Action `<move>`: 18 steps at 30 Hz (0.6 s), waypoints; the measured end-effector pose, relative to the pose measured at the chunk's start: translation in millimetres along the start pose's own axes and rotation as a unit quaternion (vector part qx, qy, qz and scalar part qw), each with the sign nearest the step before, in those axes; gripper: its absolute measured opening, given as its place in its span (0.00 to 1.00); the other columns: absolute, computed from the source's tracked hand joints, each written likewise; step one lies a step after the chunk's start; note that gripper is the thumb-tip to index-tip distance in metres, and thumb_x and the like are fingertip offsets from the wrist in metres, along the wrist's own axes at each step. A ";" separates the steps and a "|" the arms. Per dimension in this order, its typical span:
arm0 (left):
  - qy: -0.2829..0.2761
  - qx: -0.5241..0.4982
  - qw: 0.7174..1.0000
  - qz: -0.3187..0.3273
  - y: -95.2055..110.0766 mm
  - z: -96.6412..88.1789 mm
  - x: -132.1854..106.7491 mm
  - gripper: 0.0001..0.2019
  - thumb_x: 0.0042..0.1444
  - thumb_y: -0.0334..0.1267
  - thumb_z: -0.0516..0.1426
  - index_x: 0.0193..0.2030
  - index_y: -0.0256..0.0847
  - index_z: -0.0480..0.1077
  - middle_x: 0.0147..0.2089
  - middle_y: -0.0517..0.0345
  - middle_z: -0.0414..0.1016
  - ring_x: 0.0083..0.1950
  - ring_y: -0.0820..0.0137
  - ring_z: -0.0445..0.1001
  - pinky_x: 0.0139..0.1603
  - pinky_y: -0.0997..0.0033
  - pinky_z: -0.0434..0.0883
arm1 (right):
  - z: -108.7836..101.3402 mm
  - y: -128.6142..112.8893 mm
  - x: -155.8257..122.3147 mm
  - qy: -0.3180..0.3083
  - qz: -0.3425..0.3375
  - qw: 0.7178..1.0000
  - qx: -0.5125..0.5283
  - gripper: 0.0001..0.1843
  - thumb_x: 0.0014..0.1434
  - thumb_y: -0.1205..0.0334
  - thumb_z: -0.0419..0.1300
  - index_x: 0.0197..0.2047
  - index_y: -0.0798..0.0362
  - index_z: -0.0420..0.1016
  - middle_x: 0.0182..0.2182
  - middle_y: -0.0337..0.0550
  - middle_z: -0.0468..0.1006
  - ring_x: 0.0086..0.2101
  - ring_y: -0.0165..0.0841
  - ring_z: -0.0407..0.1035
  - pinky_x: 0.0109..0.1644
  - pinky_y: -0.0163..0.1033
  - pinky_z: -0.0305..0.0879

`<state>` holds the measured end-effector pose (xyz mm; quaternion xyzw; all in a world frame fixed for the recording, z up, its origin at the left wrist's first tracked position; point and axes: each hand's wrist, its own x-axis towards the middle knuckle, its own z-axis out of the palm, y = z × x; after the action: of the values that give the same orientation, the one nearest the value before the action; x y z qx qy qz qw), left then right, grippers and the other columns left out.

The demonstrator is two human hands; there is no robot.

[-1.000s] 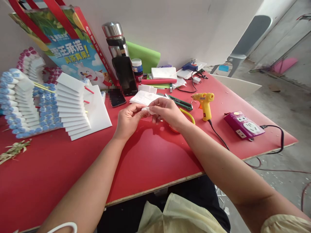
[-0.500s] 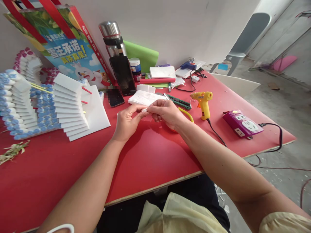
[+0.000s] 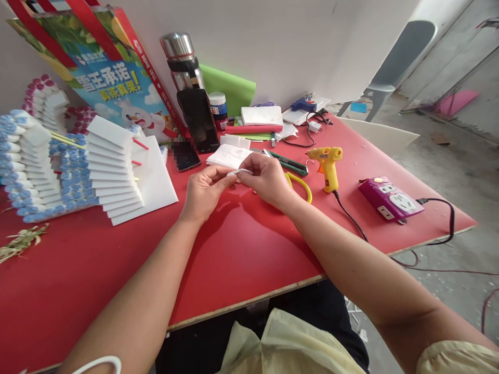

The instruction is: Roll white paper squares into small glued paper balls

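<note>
Two-handed pinch, both sides closed to a fingertip gap. Left hand [image 3: 203, 193] and right hand [image 3: 265, 179] have hold of one small white piece [image 3: 239, 172], held up over the red table [image 3: 249, 259] where the fingertips meet.

Change: half a second ago the piece read as a short, bunched lump between the tips; now it's a longer, flatter strip running across the grip. The right hand has also rolled a little, so more of the yellow loop handle [image 3: 304, 183] shows, just right of the grip. My read: the piece is being worked or turned in the fingers, and the hold isn't settled. Rest of the layout matches: white sheets [image 3: 226, 155] just behind the grip, green cutter [image 3: 290, 164] behind and right, yellow glue gun [image 3: 330, 167] further right.

Hard to see: both ends of the strip go under fingers, so true length and any fold or roll are unknown. Can't tell paper from thin foam. Most right fingertips are tucked behind the thumb; pinch force not readable. Right hand hides part of the loop handle. Patch beyond the grip to the left, at the flat phone [image 3: 189, 160], is pixelated.
</note>
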<state>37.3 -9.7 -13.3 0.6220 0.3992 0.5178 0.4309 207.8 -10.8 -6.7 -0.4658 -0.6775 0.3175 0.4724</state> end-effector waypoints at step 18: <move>0.017 -0.027 0.999 -0.021 -3.9 0.7 1.2 0.13 0.49 0.45 0.69 0.37 0.38 0.80 0.33 0.54 0.80 0.32 0.68 0.77 0.40 0.66 0.75 | -2.5 -4.7 -1.5 0.000 -0.045 0.996 -0.079 0.06 0.59 0.61 0.59 0.31 0.54 0.73 0.26 0.36 0.74 0.27 0.28 0.62 0.32 0.35 0.55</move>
<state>38.0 -7.4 -16.7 0.5930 0.4055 0.5295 0.4511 208.8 -13.9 -2.2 -0.4704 -0.7210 0.2416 0.4478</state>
